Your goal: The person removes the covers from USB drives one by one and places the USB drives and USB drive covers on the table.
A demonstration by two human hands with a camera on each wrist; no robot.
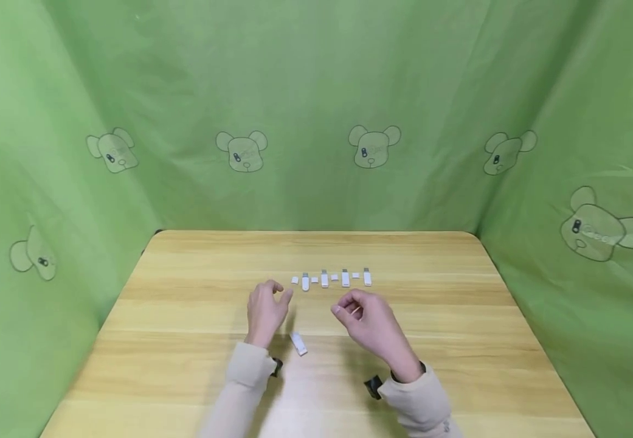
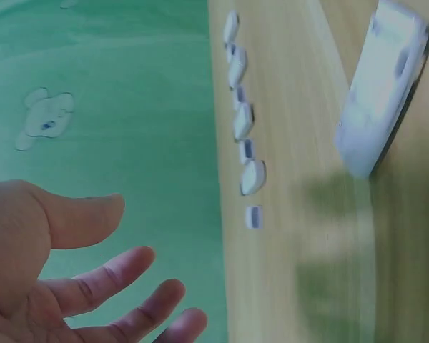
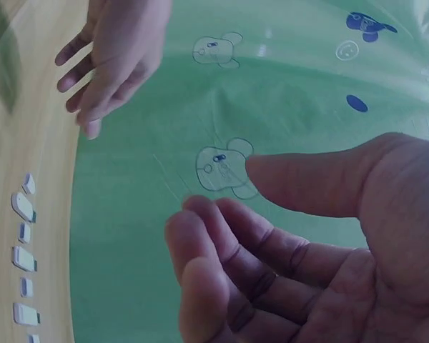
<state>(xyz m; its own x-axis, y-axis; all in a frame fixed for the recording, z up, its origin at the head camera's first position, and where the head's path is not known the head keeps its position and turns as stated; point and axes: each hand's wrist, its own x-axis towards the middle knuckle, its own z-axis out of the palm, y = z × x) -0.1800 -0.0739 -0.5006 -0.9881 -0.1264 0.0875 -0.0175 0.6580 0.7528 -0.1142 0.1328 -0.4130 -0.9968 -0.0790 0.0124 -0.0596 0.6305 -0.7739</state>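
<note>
A row of several white USB flash drives [image 1: 345,279], metal plugs bare and pointing toward the back wall, lies beyond my hands, with small white caps [image 1: 334,277] between them. Another white stick-shaped piece [image 1: 298,344], apparently a flash drive too, lies slanted on the table near my left wrist; no metal plug shows on it. My left hand [image 1: 267,309] hovers above the table left of the row, thumb and fingers apart, holding nothing. Right of it, my right hand [image 1: 373,325] hovers nearer to me than the row. Its fingers bend loosely, thumb apart from them, with nothing between.
The wooden table [image 1: 185,304] carries the row toward its far side. Green curtains [image 1: 305,73] printed with bear heads hang behind the table and along both sides. Each wrist wears a black device [image 1: 373,387], partly hidden by a light sleeve [image 1: 420,404].
</note>
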